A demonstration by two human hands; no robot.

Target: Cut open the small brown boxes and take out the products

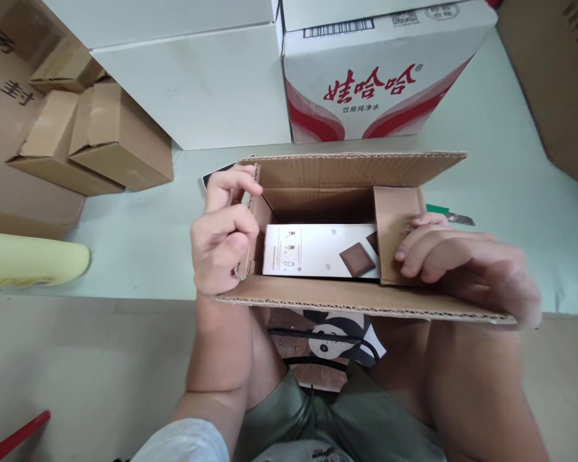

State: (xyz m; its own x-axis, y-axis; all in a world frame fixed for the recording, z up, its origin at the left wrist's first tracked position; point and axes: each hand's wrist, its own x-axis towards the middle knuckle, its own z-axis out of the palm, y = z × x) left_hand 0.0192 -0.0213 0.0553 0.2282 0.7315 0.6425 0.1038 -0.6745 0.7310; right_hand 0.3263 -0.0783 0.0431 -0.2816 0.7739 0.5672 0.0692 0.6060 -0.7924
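Note:
An open brown cardboard box (347, 292) sits at the near edge of the table, in front of my body. Inside it lies a white carton (313, 250) printed with brown squares and small drawings. The fingers of my left hand (226, 231) are curled around the upright left flap (256, 212). My right hand (462, 260) has its fingers on the right flap (397, 237), which is folded inward over one end of the white carton. Its thumb side is blurred. The long front and back flaps (361, 170) stand spread apart.
Behind the box stand a white box (197, 83) and a white-and-red water carton (366, 83). Small brown boxes (125, 135) are at the left, near a yellow roll (33, 260). A green item with a blade-like metal end (457, 219) lies beyond my right hand on the pale table (139, 237).

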